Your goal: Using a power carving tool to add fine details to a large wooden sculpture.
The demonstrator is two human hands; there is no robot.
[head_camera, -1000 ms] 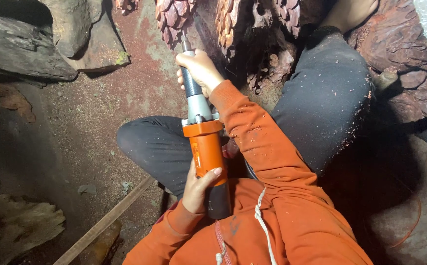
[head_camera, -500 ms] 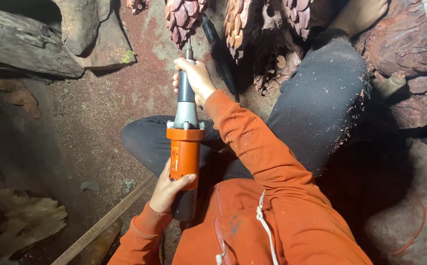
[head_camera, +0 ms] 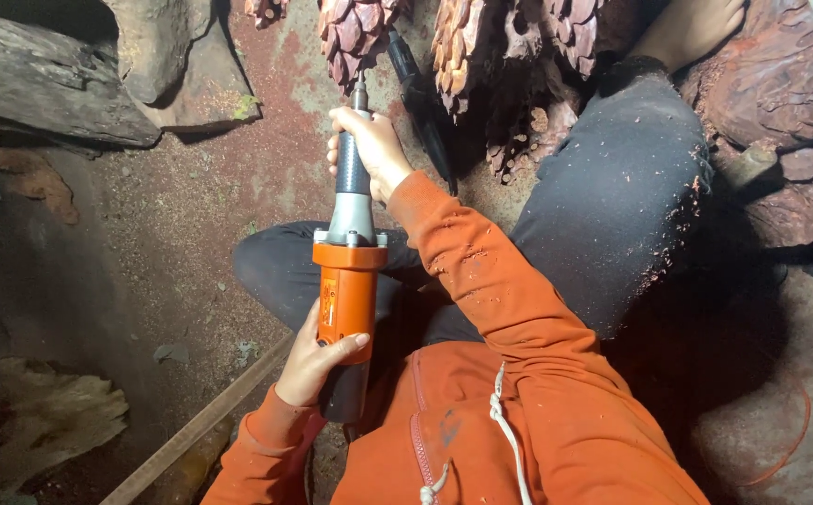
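Right hand (head_camera: 375,150) clenched round die grinder (head_camera: 348,271) neck, near bit, for fine steering. Left hand (head_camera: 315,360) fingers wrap orange body low, bearing weight. Grinder points away from me, tip at scaled wood carving (head_camera: 355,37). Legs crossed on floor (head_camera: 191,215), bracing.

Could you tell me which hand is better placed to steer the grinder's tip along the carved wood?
The right hand: it grips the grinder near the tip, at the carved wood. The left hand holds the rear.

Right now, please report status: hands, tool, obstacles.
Right hand grips grey neck of orange die grinder; left hand holds its body. Tip at carved reddish wood scales.
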